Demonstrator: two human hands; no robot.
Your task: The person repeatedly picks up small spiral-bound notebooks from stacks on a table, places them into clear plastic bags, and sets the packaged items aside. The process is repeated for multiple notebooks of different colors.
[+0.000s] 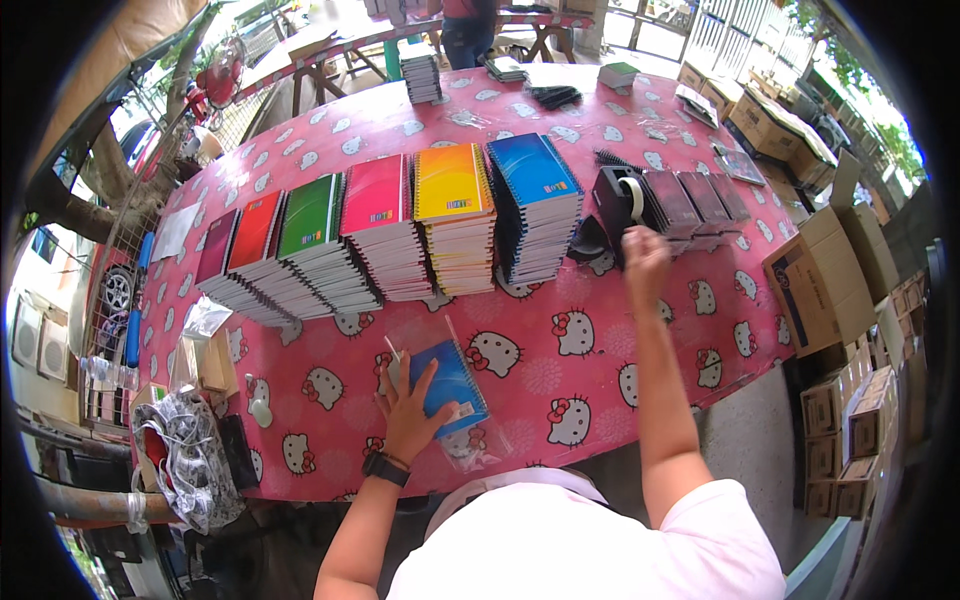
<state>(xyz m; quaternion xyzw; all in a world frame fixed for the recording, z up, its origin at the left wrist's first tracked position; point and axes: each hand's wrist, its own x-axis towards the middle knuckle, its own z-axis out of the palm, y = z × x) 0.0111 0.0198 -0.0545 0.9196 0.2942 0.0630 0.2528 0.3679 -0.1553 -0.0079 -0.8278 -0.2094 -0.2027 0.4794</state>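
Note:
My left hand (408, 408) lies with fingers spread on a blue spiral notebook (452, 385), pressing it to the table. The notebook is in a clear plastic sleeve (480, 448), which extends beyond its near edge. To the right, my right hand (646, 252) reaches forward to a black tape dispenser (610, 205) holding a roll of clear tape (631, 192). Its fingers are pinched together at the front of the dispenser, where the tape's end comes down. Beyond the left hand stand tall stacks of spiral notebooks, including yellow (452, 185), pink (376, 195) and blue (535, 170) ones.
Dark wrapped notebook packs (690, 200) sit right of the dispenser. An open cardboard box (820, 280) stands at the table's right edge, above stacked cartons (850, 440). A patterned bag (190, 455) is at the near left. Another person (467, 30) stands beyond the pink table (530, 390).

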